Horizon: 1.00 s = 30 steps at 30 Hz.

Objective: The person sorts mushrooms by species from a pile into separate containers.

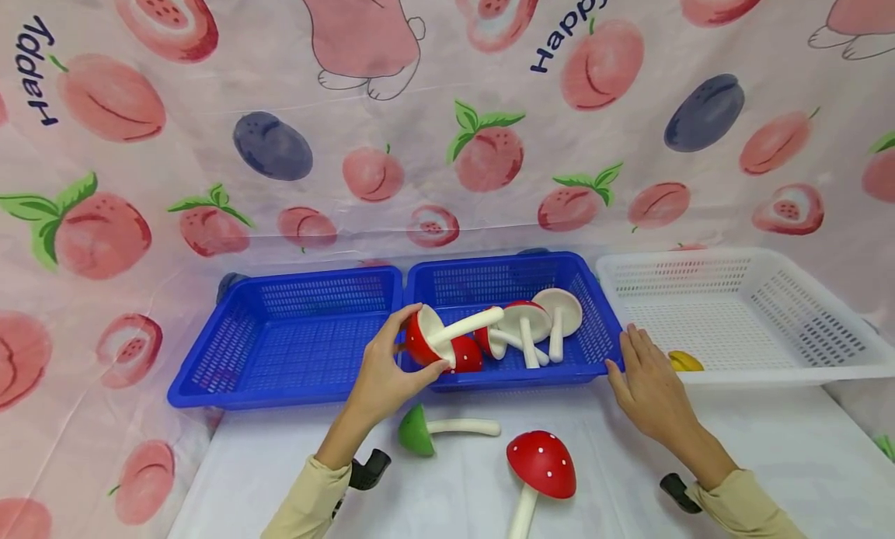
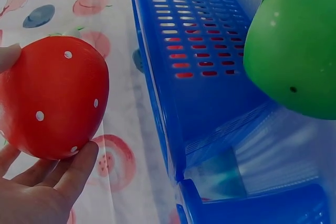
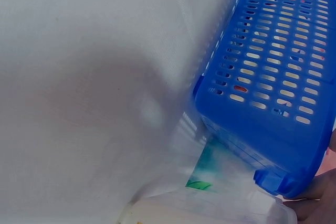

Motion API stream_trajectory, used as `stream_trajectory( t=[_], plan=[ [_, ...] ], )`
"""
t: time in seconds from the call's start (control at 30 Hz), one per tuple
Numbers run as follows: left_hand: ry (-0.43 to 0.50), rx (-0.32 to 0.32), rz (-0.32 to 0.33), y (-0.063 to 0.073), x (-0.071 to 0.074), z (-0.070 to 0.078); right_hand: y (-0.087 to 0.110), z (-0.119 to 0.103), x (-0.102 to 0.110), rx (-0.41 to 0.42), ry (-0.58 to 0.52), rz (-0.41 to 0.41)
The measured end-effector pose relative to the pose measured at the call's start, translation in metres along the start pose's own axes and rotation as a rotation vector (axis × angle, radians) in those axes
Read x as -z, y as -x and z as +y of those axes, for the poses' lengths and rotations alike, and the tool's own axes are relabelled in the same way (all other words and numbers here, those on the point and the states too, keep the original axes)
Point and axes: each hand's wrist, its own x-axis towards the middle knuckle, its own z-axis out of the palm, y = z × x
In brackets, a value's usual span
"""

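My left hand (image 1: 387, 372) grips a toy mushroom (image 1: 423, 335) by its red, white-dotted cap, thumb and fingers spread round it, above the left part of the middle blue basket (image 1: 489, 380). Its white stem points right. In the left wrist view the red cap (image 2: 58, 98) fills the hand's grasp. Inside that basket lie several red-capped mushrooms (image 1: 526, 321), some showing pale undersides. My right hand (image 1: 650, 384) rests with fairly straight fingers where the blue basket's front right corner meets the white basket (image 1: 790, 376). The right wrist view shows only its fingers, at the blue corner.
A second blue basket (image 1: 308, 345) stands at left. Yellow toy bananas (image 1: 685, 361) lie in the white basket. On the white tablecloth in front are a green-capped mushroom (image 1: 417, 432) and a large red-capped mushroom (image 1: 541, 464). A fruit-print cloth (image 1: 391, 228) hangs behind.
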Motion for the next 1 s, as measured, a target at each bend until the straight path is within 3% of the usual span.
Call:
stream_trajectory(
  t=[0.7, 1.0],
  plan=[
    [0.005, -0.044, -0.002, -0.034, -0.003, -0.006, 0.001, 0.000, -0.001, 0.010, 0.003, 0.020],
    [0.009, 0.004, -0.045, -0.053, -0.006, -0.014, 0.001, 0.001, -0.001, 0.012, -0.009, 0.017]
  ],
)
